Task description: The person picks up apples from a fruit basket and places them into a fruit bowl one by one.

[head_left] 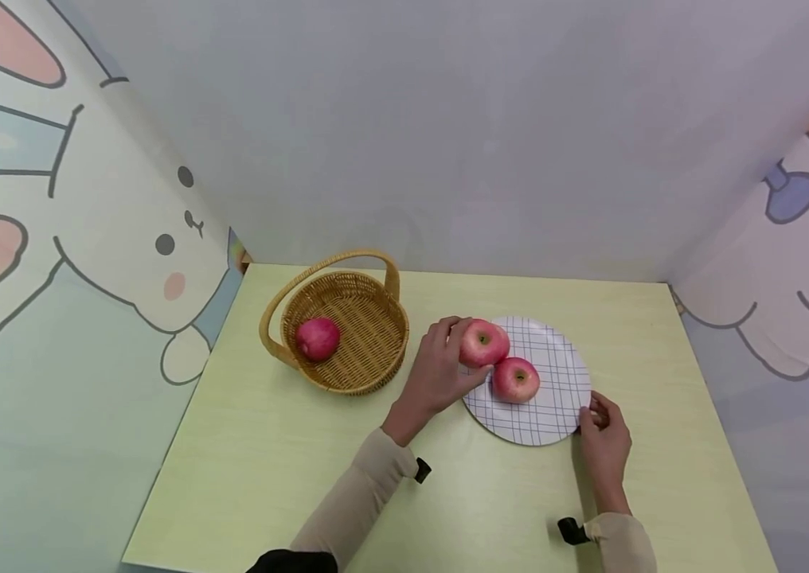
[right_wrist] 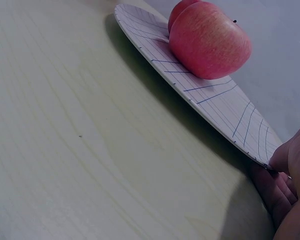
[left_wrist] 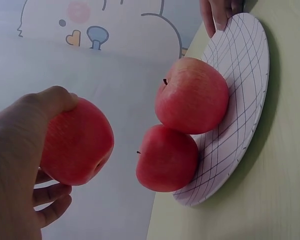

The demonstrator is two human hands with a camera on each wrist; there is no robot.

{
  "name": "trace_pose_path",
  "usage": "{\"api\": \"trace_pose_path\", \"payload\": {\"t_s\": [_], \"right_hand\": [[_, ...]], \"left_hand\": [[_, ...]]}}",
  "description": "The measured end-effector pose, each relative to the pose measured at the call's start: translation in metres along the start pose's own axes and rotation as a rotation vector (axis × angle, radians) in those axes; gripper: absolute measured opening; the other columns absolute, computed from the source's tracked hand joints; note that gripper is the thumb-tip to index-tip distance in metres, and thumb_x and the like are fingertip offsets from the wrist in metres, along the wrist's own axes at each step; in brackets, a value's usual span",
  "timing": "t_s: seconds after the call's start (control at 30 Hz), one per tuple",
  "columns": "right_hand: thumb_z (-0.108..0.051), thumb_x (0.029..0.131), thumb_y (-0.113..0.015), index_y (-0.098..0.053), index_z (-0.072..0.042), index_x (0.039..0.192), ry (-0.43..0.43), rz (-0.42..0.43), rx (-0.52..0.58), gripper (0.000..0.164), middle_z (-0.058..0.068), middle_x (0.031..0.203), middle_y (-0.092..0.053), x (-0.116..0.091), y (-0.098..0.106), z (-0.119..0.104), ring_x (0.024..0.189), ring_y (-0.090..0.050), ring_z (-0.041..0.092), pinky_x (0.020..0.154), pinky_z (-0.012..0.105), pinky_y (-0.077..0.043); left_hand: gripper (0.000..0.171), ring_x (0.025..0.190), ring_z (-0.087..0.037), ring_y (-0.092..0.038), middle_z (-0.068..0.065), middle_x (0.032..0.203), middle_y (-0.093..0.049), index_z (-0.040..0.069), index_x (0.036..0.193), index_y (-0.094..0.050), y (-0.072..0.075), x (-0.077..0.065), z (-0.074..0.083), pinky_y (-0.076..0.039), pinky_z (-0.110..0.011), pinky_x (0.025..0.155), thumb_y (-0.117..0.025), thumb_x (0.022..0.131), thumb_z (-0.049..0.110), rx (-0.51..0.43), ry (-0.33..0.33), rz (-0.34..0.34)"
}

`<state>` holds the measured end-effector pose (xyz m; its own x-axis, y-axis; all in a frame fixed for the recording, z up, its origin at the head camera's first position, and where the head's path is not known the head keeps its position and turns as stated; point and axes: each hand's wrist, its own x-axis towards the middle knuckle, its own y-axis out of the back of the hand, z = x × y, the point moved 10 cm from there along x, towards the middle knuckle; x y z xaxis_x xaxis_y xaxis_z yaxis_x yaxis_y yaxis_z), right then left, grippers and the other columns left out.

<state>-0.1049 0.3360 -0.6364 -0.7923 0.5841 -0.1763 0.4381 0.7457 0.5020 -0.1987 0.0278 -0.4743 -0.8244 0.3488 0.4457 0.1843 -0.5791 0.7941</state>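
My left hand (head_left: 439, 368) grips a red apple (left_wrist: 77, 142) above the left part of a round white plate (head_left: 555, 398) with a blue grid pattern. In the left wrist view two more apples sit on the plate touching each other, a larger-looking apple (left_wrist: 192, 95) and a darker red apple (left_wrist: 167, 159). Only one plate apple (head_left: 515, 380) shows beside the held one in the head view. At the plate's near right rim, my right hand (head_left: 605, 438) pinches the edge, thumb on top and fingers beneath. The right wrist view shows this rim with a shadow under it.
Left of the plate stands a round wicker basket (head_left: 376, 350) with a tall handle, holding a dark red fruit (head_left: 318, 340). Everything stands on a pale wooden table (head_left: 247, 461). A grey wall (head_left: 447, 159) rises at the back, with cartoon-painted panels at both sides.
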Motion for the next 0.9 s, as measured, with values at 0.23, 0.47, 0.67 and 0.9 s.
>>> {"api": "trace_pose_path", "payload": {"t_s": [0.23,0.47,0.67,0.9], "right_hand": [[-0.022,0.105,-0.057,-0.057,-0.009,0.147,0.024,0.008,0.01,0.044,0.012,0.128,-0.063,0.001,0.0,-0.001,0.088,-0.051,-0.004,0.066,0.004,-0.044],[-0.021,0.104,-0.058,-0.057,-0.009,0.146,0.033,0.008,0.022,0.044,0.012,0.128,-0.063,0.001,0.0,-0.001,0.088,-0.051,-0.004,0.066,0.004,-0.044],[-0.021,0.105,-0.058,-0.057,-0.009,0.147,0.033,0.009,0.025,0.044,0.012,0.128,-0.063,0.0,0.0,-0.001,0.088,-0.051,-0.005,0.065,0.004,-0.044],[-0.022,0.105,-0.057,-0.056,-0.009,0.148,0.039,-0.003,0.019,0.045,0.011,0.13,-0.063,0.0,-0.001,-0.002,0.089,-0.051,-0.004,0.066,0.004,-0.044]], "left_hand": [[0.077,0.124,-0.022,-0.056,-0.007,0.136,-0.057,0.014,0.145,-0.049,-0.014,0.01,0.015,-0.053,-0.04,0.102,-0.082,0.084,0.049,-0.023,-0.028,-0.05],[0.081,0.124,-0.021,-0.056,-0.007,0.136,-0.059,0.013,0.144,-0.05,-0.023,0.021,0.031,-0.053,-0.037,0.1,-0.085,0.082,0.05,-0.027,-0.066,-0.053],[0.077,0.124,-0.018,-0.057,-0.004,0.136,-0.059,0.014,0.145,-0.049,-0.034,0.029,0.043,-0.053,-0.033,0.094,-0.08,0.085,0.052,0.001,-0.091,-0.074],[0.078,0.125,-0.014,-0.058,0.0,0.138,-0.059,0.018,0.145,-0.049,-0.048,0.041,0.056,-0.054,-0.031,0.095,-0.078,0.084,0.057,0.05,-0.122,-0.101]]}}
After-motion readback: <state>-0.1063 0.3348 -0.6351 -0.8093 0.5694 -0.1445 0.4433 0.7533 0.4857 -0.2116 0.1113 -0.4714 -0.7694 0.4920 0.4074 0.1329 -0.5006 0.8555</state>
